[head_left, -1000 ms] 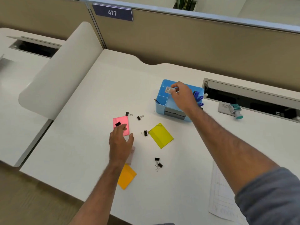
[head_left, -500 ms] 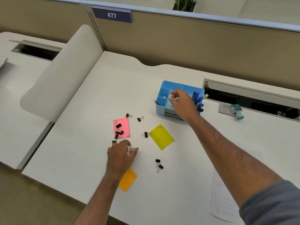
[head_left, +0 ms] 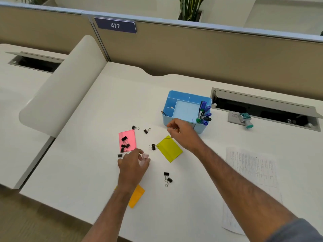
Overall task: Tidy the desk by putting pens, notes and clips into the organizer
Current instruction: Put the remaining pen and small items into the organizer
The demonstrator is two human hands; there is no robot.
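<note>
Nearest us, our left hand (head_left: 133, 163) rests on the desk (head_left: 87, 172), its fingers (head_left: 139, 151) curled round a small pale pink block (head_left: 145, 157) (an eraser or note pad, we cannot tell which). Just beyond it and to the left, the pink note (head_left: 130, 137) carries a cluster of black clips (head_left: 125, 144). Our right hand (head_left: 181, 133) hovers farther out, fingers loosely curled and seemingly holding nothing, with the yellow note (head_left: 170, 148) directly below its knuckles, long axis slanting away to the left. The blue organizer (head_left: 185, 109) sits just behind that hand, so we judge the right the nearer carrier.
</note>
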